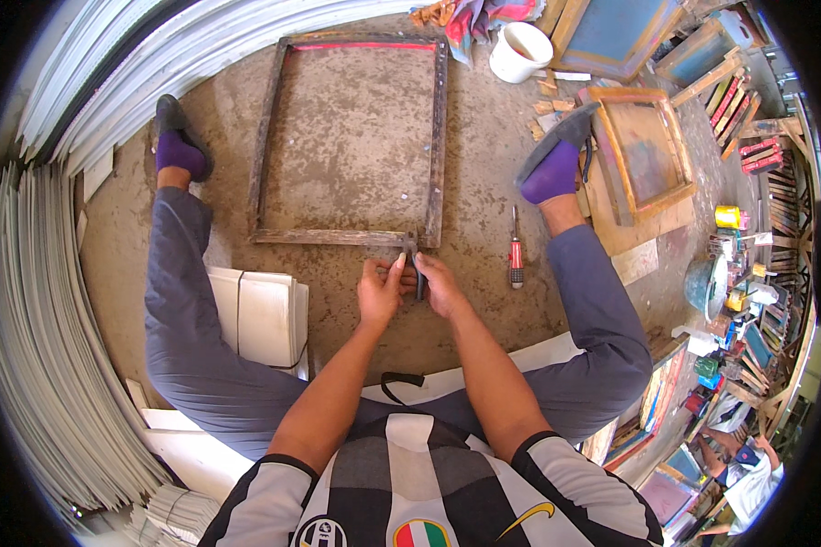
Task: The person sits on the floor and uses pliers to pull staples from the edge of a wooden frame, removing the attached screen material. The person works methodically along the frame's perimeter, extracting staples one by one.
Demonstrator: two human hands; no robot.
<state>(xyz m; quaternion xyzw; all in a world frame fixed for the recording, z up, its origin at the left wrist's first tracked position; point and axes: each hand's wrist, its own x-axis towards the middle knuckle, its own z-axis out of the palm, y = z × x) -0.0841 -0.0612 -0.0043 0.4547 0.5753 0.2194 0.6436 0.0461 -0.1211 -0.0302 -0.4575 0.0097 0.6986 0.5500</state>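
Observation:
A worn wooden frame (pixel 265 146) lies flat on the concrete floor between my legs, with a red strip along its far bar. Both my hands meet at its near right corner. My right hand (pixel 442 287) grips a dark-handled tool (pixel 419 281) whose head rests on the frame's near bar. My left hand (pixel 380 290) is curled beside it, fingertips pressed against the tool's head at the bar. What the fingertips pinch is too small to tell.
A red-handled screwdriver (pixel 516 255) lies on the floor right of my hands. White sheets (pixel 265 314) lie by my left thigh. A white bucket (pixel 520 50), more wooden frames (pixel 643 150) and small paint pots (pixel 728 217) stand far right. Stacked sheets (pixel 36 301) line the left side.

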